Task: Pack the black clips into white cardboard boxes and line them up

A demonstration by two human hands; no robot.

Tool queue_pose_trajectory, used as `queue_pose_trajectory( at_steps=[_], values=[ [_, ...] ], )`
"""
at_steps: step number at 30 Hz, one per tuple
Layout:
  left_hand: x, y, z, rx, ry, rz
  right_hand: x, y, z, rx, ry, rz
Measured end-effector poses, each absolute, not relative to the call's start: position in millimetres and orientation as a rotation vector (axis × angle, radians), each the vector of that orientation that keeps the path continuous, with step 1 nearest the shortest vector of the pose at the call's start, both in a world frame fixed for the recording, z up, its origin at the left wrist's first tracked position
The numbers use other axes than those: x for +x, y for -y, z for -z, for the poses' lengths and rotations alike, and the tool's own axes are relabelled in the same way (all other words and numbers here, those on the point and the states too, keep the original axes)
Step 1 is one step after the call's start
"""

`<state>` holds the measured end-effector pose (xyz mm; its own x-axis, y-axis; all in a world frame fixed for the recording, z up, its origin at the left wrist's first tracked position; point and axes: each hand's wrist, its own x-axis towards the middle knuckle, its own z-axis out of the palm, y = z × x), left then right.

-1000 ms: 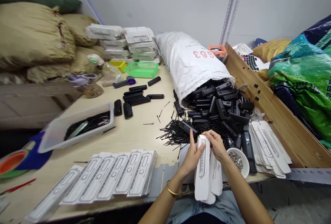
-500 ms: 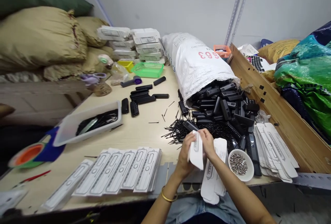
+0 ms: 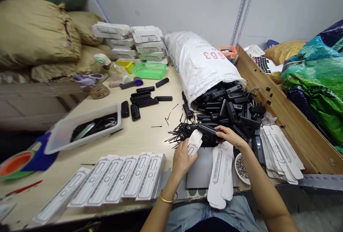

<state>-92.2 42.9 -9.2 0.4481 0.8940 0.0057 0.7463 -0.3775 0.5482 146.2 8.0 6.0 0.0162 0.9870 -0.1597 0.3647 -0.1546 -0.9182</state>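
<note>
My left hand [image 3: 182, 158] is closed round a white printed paper sleeve [image 3: 194, 144], held upright above the table's front edge. My right hand [image 3: 227, 134] reaches forward and grips a black plastic case [image 3: 208, 129] at the near edge of the heap of black cases [image 3: 230, 107]. That heap spills from a white woven sack [image 3: 200, 65]. A mat of thin black pins [image 3: 184, 132] lies under and left of both hands. A short stack of flat sleeves [image 3: 222, 173] hangs over the table edge just below my right wrist.
A white bowl of small metal parts [image 3: 242, 168] sits under my right forearm. Fanned flat sleeves [image 3: 278, 151] lie at right, filled sleeves [image 3: 120, 180] in a row at left. A clear tray of pins [image 3: 80, 128], loose black cases [image 3: 142, 99], a green basket [image 3: 149, 70] and tan sacks [image 3: 37, 35] stand farther back.
My hands have parted: the right one left the sleeve and went forward to a black case in the heap. The left hand stayed, keeping the sleeve, now lower and tilted.
</note>
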Motion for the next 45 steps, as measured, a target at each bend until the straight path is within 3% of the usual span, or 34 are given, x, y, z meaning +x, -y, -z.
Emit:
queue_pose_trajectory(
  at_steps=[6,9,13,20,27,38,45],
  values=[
    [-96.1,-44.1,1.3,2.347,-1.314,-0.381,150.3,-5.7,-45.3,-1.644,1.636,-0.918],
    [-103.8,-46.8,-6.9,2.310,-1.355,-0.398,153.4,-3.9,-59.1,-1.601,1.533,-1.063],
    [-95.5,-42.1,-10.4,2.383,-0.994,-0.395,133.2,-4.9,-55.3,-1.488,1.775,-1.298],
    [-100.2,-40.3,1.1,1.919,-1.268,-0.783,112.5,-31.4,-3.0,-2.136,1.696,-0.509],
    [-89.4,-39.4,7.6,1.878,-1.261,-0.869,123.1,-26.6,9.4,-2.229,1.700,-0.381],
    [-73.1,-37.1,1.5,2.244,-0.981,-0.738,114.1,10.4,-58.5,-1.430,2.161,-0.552],
    [-67.8,-19.9,5.5,1.863,-0.901,-0.923,96.7,5.7,-22.3,-1.455,1.285,-0.596]
  ],
)
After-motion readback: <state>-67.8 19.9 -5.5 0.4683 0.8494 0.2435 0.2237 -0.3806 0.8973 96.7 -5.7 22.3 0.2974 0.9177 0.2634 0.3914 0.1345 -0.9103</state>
